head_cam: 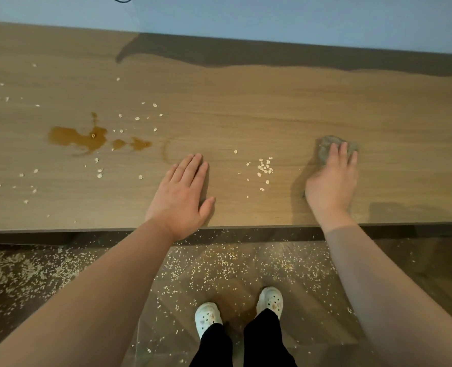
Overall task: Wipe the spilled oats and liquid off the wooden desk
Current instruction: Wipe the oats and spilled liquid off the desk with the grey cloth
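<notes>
Oats: loose cluster (265, 166) near the front edge, between the two hands; thinner scatter over the left half of the wooden desk (246, 102), around the puddle.
Liquid: brown puddle (77, 137) left of centre, mid-depth, small blobs trailing toward the centre; one flake sits in it.
Cloth: grey, bunched (325, 145), right of centre, under the right fingertips.
Right hand: (331, 178) palm down, fingers straight and slightly apart, pressing on the cloth, not curled round it.
Left hand: (181, 197) flat on the desk at the front edge, fingers together, thumb out, holding nothing.
Floor: (219, 266) lots of oats below the front edge.
Progress: my read is that the right end looks done; cluster, puddle and left scatter not yet.
Risk 1: sweeping toward the front edge sends more flakes onto the floor; left hand isn't cupped to catch.
Risk 2: dragging dry oats through the puddle likely makes paste and smears.
Risk 3: small bunched cloth may saturate and push liquid toward the edge instead of lifting it.
Risk 4: flat press, no grip, so the cloth could slip out mid-stroke.
</notes>
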### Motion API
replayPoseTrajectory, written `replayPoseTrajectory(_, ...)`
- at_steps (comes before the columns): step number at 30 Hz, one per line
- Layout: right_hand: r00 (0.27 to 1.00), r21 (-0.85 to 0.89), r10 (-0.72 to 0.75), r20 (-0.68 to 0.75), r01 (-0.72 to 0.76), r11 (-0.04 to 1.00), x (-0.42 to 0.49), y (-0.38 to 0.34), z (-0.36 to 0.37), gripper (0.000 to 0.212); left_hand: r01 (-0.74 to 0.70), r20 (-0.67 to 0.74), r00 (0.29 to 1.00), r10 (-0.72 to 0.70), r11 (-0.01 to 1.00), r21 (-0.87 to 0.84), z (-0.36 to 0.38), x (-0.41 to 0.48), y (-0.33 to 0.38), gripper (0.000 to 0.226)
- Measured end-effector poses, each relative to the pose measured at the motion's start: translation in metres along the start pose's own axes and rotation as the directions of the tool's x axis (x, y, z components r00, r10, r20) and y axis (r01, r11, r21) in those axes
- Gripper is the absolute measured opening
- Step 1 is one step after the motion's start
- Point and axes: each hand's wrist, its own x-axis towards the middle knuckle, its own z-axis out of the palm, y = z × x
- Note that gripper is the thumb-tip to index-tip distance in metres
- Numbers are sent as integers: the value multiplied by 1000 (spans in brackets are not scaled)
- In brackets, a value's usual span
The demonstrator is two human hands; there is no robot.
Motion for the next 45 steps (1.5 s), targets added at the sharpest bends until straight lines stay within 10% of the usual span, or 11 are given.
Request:
replayPoseTrajectory(5,941,34,-334,46,333,942,-5,-45,9,73,-8,-5,1000,8,1000,14,2,1,0,82)
replayPoseTrajectory(10,687,78,-687,236,691,719,-31,-38,2,76,-13,-22,1000,13,1000,2,3,2,0,81)
replayPoseTrajectory(17,809,138,-577,111,562,815,74,-43,9,62,-24,-53,998,22,999,-37,3,1,-1,80)
replayPoseTrajectory(25,437,237,-878,195,848,475,58,-79,18,63,-20,-40,999,18,999,-50,2,-1,-1,76)
replayPoseTrajectory(41,102,214,-976,193,966,143,-65,10,9,81,-22,-56,998,21,1000,-3,3,0,1,75)
replayPoseTrajectory(43,192,336,-967,167,911,238,-67,16,-5,75,-22,-50,999,22,1000,6,3,-1,1,76)
replayPoseTrajectory(45,442,479,-883,157,748,460,-55,13,-26,70,-19,-52,998,19,1000,11,4,0,0,77)
